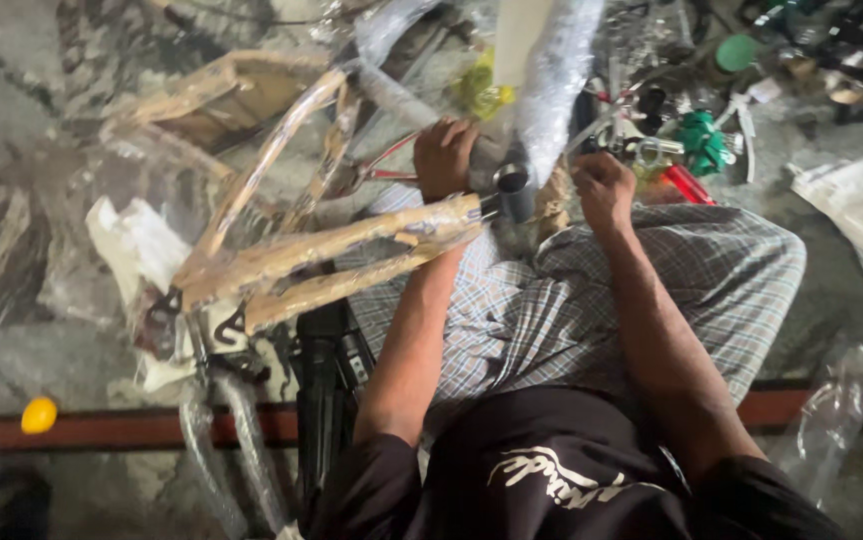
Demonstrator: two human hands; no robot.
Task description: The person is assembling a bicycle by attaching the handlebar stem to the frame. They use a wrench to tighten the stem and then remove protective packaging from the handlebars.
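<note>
Bicycle frame [331, 245], paper-wrapped, across lap. Left hand [444, 158] grip clamped round tube near seat-tube opening [511, 180]. Right hand [603, 190] grip closed on small part, unclear. Brace frame firmly; watch loose plastic wrap [551, 80].

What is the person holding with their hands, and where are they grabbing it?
The left hand grips the wrapped bicycle frame on a tube near its open seat tube end. The right hand is closed; what it holds cannot be told.

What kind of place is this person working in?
Probably a bicycle assembly or repair workshop, with work done on the floor. A paper-wrapped bicycle frame lies across the person's lap, the left hand grips it, and loose parts and tools litter the stone floor.
</note>
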